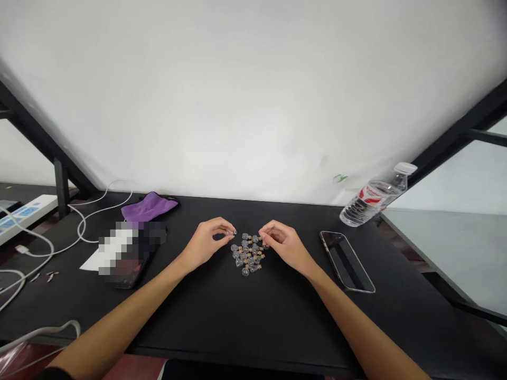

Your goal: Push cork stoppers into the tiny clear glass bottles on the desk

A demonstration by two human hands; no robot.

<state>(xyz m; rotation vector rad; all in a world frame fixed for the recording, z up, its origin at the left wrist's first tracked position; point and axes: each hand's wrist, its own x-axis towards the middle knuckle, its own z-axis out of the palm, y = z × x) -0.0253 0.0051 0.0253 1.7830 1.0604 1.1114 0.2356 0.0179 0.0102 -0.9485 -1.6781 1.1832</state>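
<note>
Small clear glass bottles, several with brown corks, lie in a loose pile on the black table. At the pile's upper left, my left hand pinches one tiny glass bottle between thumb and fingers, just above the table. On the other side, my right hand is closed, its thumb and fingertips pressed together at the pile's upper right edge. Whatever lies between those right fingertips is too small to make out. One corked bottle lies right beside them.
To the right are a smartphone and a tilted water bottle. On the left lie a purple cloth, a blurred-out dark object with white paper, white cables and a power strip. A white wall stands behind.
</note>
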